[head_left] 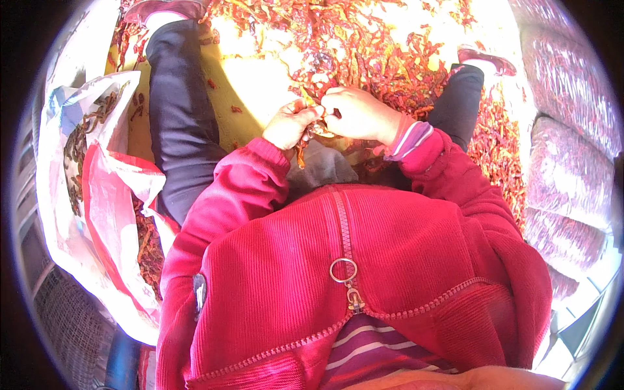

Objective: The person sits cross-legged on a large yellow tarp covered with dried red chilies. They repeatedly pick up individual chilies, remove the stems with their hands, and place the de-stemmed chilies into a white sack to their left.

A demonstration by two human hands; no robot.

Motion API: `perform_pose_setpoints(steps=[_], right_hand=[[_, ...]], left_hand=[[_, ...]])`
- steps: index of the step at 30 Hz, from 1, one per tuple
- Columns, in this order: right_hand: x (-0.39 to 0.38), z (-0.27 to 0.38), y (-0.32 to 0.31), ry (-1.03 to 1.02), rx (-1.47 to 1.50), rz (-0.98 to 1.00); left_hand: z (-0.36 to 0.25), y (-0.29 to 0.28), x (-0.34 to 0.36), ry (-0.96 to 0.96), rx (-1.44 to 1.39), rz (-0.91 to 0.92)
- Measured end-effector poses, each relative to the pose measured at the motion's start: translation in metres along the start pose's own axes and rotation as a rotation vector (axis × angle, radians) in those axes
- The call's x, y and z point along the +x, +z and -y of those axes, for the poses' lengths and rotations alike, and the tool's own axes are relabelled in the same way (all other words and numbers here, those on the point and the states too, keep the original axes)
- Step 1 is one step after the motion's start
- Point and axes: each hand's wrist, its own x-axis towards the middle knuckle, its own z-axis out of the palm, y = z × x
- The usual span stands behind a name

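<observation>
I sit on the ground with my legs spread, in a red zip jacket. My left hand [290, 123] and my right hand [359, 114] meet in front of me, both pinching the same dried red chili [314, 128]. Its lower end hangs down between my wrists. A wide heap of dried red chilies [364, 45] lies just beyond my hands, spread over a yellow sheet [247, 84].
An open white and red sack [97, 175] holding dark chili pieces sits at my left. Filled mesh sacks [572, 156] of red chilies are stacked at my right. My dark-trousered legs [179, 117] flank the heap.
</observation>
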Motion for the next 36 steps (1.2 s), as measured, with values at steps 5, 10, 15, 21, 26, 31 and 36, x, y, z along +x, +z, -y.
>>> perform_pose_setpoints(steps=[5, 10, 15, 21, 26, 31, 36], right_hand=[[0.029, -0.035, -0.011, 0.074, 0.276, -0.077], [0.054, -0.076, 0.013, 0.039, -0.298, -0.261], [0.027, -0.074, 0.015, 0.076, -0.398, -0.134], [0.034, -0.067, 0.001, 0.163, -0.089, -0.130], [0.090, -0.022, -0.014, 0.601, 0.111, -0.001], [0.093, -0.079, 0.010, 0.514, 0.635, -0.157], [0.066, -0.074, 0.002, 0.401, 0.640, -0.195]], left_hand=[[-0.010, -0.005, 0.003, 0.050, -0.211, -0.061], [-0.012, 0.000, 0.004, -0.017, -0.252, 0.002], [-0.014, -0.003, -0.002, -0.043, -0.330, 0.094], [-0.018, 0.006, -0.007, -0.097, -0.269, 0.097], [-0.016, -0.007, -0.003, -0.048, -0.249, 0.182], [-0.018, -0.005, 0.002, -0.088, -0.258, 0.154], [-0.015, -0.004, 0.000, -0.045, -0.280, 0.131]])
